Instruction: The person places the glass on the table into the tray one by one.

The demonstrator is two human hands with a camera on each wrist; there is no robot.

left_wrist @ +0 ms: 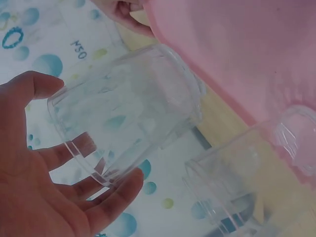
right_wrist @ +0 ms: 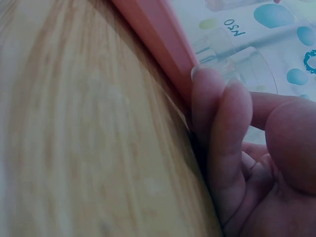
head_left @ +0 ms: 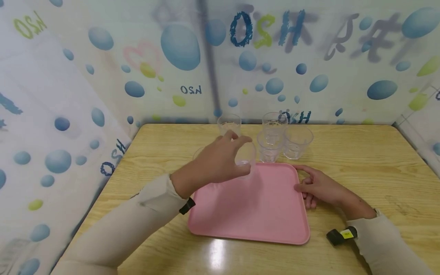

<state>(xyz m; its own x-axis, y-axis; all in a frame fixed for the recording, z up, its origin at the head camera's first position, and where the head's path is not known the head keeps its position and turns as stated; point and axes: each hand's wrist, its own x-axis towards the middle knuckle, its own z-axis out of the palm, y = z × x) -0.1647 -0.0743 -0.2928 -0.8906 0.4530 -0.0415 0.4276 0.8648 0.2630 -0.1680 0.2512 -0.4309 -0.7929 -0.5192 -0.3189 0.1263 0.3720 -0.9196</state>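
In my left hand (head_left: 220, 158) is a clear plastic cup (left_wrist: 128, 103), its thumb and fingers spread around the rim. The cup is above the far part of a pink tray (head_left: 271, 206). A second clear cup (left_wrist: 222, 182) stands by the tray's far left part, mostly hidden behind my left hand in the head view. On the tray's right side, my right hand (head_left: 319, 187) holds the edge, thumb at the rim and the other fingers bent beside it.
Beyond the tray, several clear cups stand on the wooden table (head_left: 165, 152): one at the back (head_left: 229, 124), with a front cup (head_left: 269, 147) and a right cup (head_left: 298, 141) grouped nearby. A patterned wall (head_left: 220, 76) rises behind the table.
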